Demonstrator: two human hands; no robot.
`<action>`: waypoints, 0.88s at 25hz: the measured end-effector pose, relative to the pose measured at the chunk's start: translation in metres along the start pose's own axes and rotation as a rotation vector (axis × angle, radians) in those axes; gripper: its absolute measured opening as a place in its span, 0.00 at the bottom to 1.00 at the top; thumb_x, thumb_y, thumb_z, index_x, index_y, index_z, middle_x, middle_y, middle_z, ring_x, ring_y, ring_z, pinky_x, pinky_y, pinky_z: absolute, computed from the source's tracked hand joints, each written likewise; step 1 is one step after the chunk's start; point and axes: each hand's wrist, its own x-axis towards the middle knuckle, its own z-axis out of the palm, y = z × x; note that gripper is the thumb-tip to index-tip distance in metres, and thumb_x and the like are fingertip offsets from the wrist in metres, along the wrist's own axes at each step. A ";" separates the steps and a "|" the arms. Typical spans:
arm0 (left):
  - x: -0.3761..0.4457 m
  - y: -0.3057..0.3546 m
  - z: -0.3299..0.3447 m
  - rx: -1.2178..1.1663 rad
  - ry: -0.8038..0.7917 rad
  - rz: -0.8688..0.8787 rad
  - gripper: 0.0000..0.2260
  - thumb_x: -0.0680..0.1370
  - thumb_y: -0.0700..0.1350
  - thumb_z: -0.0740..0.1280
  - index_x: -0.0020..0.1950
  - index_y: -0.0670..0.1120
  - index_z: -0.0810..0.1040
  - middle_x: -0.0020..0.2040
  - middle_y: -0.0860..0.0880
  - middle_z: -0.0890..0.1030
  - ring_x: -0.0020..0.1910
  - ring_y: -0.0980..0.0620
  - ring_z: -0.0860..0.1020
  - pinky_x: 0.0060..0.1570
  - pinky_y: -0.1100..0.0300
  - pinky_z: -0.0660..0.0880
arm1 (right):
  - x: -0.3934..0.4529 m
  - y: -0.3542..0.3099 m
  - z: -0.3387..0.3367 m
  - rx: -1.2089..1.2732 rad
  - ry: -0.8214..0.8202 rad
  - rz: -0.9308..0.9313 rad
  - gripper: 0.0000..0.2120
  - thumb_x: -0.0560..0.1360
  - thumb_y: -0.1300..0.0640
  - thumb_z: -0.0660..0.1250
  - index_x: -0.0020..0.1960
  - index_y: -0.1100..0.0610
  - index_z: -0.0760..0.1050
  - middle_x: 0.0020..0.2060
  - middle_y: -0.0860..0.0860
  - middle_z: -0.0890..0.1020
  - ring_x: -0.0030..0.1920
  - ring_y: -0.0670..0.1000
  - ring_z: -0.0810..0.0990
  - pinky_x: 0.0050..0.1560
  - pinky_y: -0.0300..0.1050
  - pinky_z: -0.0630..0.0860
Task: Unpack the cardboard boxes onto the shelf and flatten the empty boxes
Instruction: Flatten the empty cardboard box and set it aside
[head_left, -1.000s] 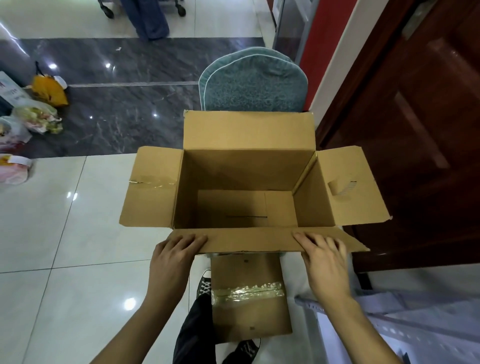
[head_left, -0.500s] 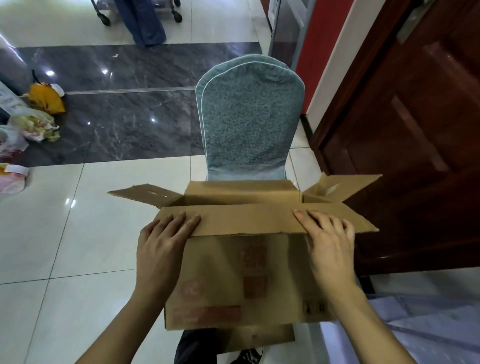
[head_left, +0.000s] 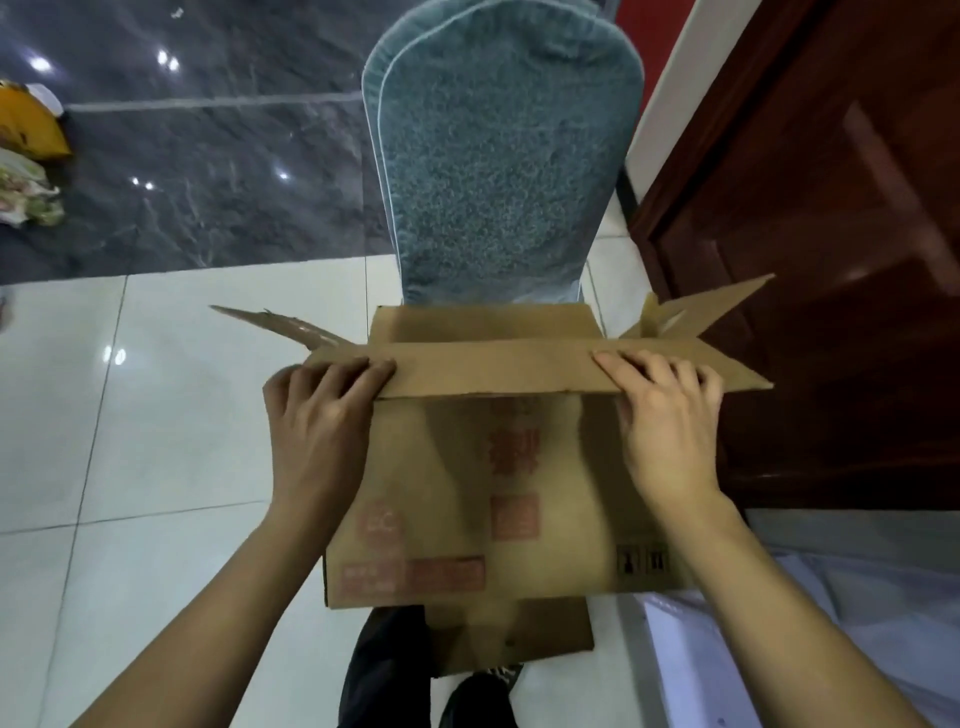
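Left hand (head_left: 317, 431) and right hand (head_left: 667, 431) each gripped the near top flap (head_left: 493, 366) of the cardboard box (head_left: 483, 499), fingers laid over the flap, thumbs hidden beneath; probably to steady and tip it for flattening. Box held above the tiled floor (head_left: 156, 415), printed side toward the wearer, side flaps splayed outward. Teal chair (head_left: 498, 156) touching or just behind the far edge; wooden door (head_left: 831, 260) close on the right. Open floor lay to the left.
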 end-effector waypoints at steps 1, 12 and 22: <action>0.001 0.002 0.002 -0.001 0.004 -0.036 0.17 0.79 0.37 0.67 0.68 0.48 0.78 0.63 0.43 0.80 0.59 0.36 0.73 0.60 0.43 0.66 | 0.004 0.000 0.006 -0.005 -0.013 -0.001 0.24 0.77 0.62 0.68 0.69 0.45 0.76 0.60 0.50 0.80 0.56 0.57 0.75 0.62 0.55 0.62; -0.144 0.062 0.068 -0.092 -0.582 -0.038 0.34 0.77 0.68 0.57 0.80 0.56 0.60 0.81 0.44 0.58 0.78 0.33 0.58 0.73 0.30 0.56 | 0.020 -0.001 0.022 0.014 -0.083 0.023 0.18 0.77 0.58 0.67 0.65 0.48 0.77 0.54 0.53 0.81 0.57 0.59 0.75 0.61 0.56 0.62; -0.136 0.058 0.088 -0.046 -0.601 -0.025 0.40 0.75 0.70 0.59 0.82 0.58 0.50 0.83 0.47 0.48 0.81 0.36 0.47 0.74 0.29 0.50 | -0.013 0.006 0.008 0.116 -0.043 0.026 0.33 0.75 0.56 0.67 0.79 0.53 0.63 0.76 0.54 0.67 0.78 0.53 0.62 0.79 0.61 0.50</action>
